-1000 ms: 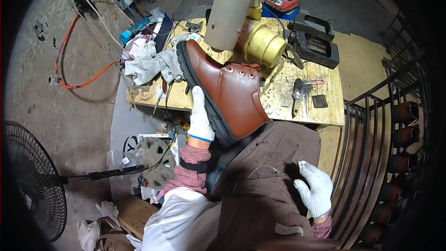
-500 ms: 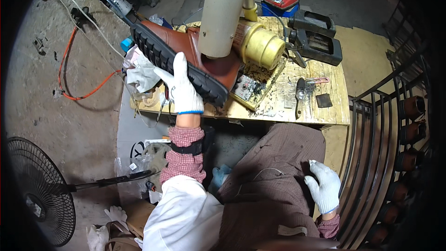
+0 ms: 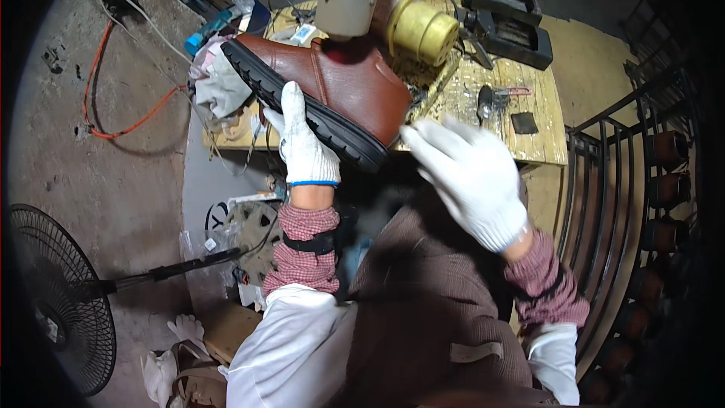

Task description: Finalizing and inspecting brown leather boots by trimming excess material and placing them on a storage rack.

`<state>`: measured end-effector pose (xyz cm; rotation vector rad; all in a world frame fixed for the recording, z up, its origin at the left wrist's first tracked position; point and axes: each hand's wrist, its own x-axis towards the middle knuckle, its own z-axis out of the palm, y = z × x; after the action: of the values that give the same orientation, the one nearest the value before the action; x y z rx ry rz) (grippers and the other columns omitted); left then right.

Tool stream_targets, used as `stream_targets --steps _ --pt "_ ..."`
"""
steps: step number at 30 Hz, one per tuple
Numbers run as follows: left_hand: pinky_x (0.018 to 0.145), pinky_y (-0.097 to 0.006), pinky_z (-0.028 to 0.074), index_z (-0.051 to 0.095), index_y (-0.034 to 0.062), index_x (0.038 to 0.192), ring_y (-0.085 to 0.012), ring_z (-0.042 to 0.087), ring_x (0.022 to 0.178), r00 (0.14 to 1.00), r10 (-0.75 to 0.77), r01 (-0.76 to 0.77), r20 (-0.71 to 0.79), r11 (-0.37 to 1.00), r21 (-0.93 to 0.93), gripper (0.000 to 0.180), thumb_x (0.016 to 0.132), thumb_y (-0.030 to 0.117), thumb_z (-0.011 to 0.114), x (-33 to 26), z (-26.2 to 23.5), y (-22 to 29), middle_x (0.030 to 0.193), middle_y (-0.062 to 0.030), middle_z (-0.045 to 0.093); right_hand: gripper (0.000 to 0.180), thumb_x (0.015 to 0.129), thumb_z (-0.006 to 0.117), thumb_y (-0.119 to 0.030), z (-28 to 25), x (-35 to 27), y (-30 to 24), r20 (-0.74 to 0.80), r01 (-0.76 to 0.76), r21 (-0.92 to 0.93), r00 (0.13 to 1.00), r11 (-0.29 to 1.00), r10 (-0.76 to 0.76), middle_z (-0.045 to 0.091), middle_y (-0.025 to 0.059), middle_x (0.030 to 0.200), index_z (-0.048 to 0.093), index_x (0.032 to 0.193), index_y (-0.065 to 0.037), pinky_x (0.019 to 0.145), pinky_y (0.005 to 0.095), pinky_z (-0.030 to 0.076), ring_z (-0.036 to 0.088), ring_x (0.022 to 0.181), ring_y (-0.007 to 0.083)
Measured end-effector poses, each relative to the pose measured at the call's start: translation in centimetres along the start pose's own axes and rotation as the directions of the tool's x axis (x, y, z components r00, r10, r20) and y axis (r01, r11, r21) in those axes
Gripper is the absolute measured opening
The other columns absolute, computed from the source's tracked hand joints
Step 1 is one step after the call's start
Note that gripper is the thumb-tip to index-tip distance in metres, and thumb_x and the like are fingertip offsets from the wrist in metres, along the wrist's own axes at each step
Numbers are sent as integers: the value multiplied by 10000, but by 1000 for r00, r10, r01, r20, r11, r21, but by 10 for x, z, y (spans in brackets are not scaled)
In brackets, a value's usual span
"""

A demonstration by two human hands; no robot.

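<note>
A brown leather shoe with a thick black treaded sole is tilted over the workbench's front edge, its toe toward the lower right. My left hand, in a white knit glove, grips it from the sole side, thumb up along the tread. The shoe's upper opening lies under the lower end of a pale upright tube, which hides part of it. My right hand, also gloved, is raised close to the toe with fingers stretched out and slightly blurred; whether they touch the shoe I cannot tell.
On the wooden bench are a yellow cylindrical machine part, black trays, a dark-handled tool and a dark square patch. A metal rack holding several shoes stands at right. A black fan is at lower left.
My right hand has risen from my lap to beside the shoe's toe. The shoe has turned, showing more of its brown side, and the whole view has shifted a little.
</note>
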<state>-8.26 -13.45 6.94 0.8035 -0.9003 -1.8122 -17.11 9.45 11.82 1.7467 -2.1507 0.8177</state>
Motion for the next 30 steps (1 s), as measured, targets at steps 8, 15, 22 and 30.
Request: stream_targets --steps 8,15,22,30 --pt "1034 -436 482 16 166 1644 -272 517 1255 994 86 -91 66 993 80 1052 910 289 759 -39 11 9 1501 -105 412 146 776 644 -170 32 13 -10 588 164 -78 804 983 -87 670 101 796 722 852 -73 693 417 540 685 791 291" --pt "1044 -476 512 488 139 1451 -276 597 1233 996 -86 84 -12 990 -111 638 940 453 706 14 -31 13 1382 -94 601 195 838 687 -266 -4 -152 8 680 -310 -31 690 950 247 701 126 798 747 920 -99 708 444 539 682 750 344" --pt "1187 -508 350 381 153 1551 -312 425 1411 914 -336 386 226 893 -231 739 989 610 525 -14 -54 -8 1587 -69 405 578 792 799 -304 -13 -144 -21 221 -633 269 774 726 593 640 230 1317 640 1265 -12 1023 407 512 627 1229 364" --pt "1217 -436 297 238 107 1605 -279 337 1466 290 -444 914 848 392 -107 862 1001 712 351 -120 -66 -45 1630 -73 321 541 890 678 -526 -47 -95 -32 572 -563 352 762 747 305 642 234 751 671 806 8 653 457 482 657 703 358"
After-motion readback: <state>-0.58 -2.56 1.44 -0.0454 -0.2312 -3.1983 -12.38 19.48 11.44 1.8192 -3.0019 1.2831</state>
